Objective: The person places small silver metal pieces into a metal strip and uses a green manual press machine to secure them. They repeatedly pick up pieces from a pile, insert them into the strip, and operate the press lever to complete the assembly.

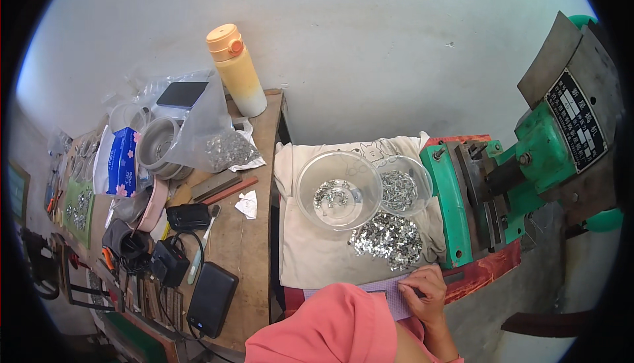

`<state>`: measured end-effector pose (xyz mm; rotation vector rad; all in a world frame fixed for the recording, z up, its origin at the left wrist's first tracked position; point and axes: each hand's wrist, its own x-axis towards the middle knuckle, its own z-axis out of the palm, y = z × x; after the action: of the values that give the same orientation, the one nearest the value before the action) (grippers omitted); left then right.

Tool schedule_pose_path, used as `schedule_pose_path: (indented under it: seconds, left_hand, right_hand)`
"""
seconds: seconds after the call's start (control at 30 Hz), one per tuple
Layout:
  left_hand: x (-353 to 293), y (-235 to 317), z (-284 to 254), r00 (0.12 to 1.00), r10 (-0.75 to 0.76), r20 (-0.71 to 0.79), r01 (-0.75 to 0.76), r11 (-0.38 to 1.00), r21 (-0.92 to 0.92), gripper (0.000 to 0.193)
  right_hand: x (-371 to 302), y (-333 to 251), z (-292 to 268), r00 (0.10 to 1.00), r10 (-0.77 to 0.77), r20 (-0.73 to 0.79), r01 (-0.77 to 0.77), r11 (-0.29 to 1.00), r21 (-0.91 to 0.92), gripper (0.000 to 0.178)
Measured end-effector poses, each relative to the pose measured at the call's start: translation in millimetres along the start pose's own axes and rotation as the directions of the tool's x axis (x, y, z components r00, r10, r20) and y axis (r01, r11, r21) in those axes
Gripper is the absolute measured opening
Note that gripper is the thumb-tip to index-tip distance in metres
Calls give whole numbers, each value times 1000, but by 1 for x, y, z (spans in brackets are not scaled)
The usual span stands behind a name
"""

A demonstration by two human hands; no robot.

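Note:
My right hand (426,292) is at the front edge of the beige cloth (310,251), over a purple checked cloth (396,303). Its fingers are curled, thumb close to them; whatever they hold is hidden. Just beyond it lies a heap of small shiny metal pieces (389,241). Behind the heap, a large clear plastic tub (306,195) contains some small metal parts, and a smaller clear tub (424,191) beside it contains more. My left arm shows only as a pink sleeve (330,323) and some bare skin; the left hand is out of view.
A green press (456,211) stands on a red board (485,272) to the right. The wooden table (251,257) at left bears a yellow bottle (241,76), a plastic bag of metal bits (228,148), a blue tissue pack (124,162), a black power bank (212,299) and cables.

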<state>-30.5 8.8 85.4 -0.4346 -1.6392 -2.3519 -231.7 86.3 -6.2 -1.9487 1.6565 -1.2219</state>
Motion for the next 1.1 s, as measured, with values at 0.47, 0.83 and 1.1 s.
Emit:
schedule_pose_path:
  seconds: [0.47, 0.83, 1.1]
  left_hand:
    - [5, -1, -6, 999, 2, 40, -1, 1000, -16, 25]
    - [9, 0, -5, 998, -2, 69, 3, 1000, -21, 26]
    - [12, 0, 0, 996, -9, 87, 11, 1000, -20, 27]
  right_hand:
    - [4, -1, -3, 1000, 4, 13, -4, 1000, -18, 16]
    - [2, 2, -1, 1000, -3, 13, 3, 1000, -11, 17]
    - [0, 1, -1, 1000, -9, 21, 9, 1000, -2, 18]
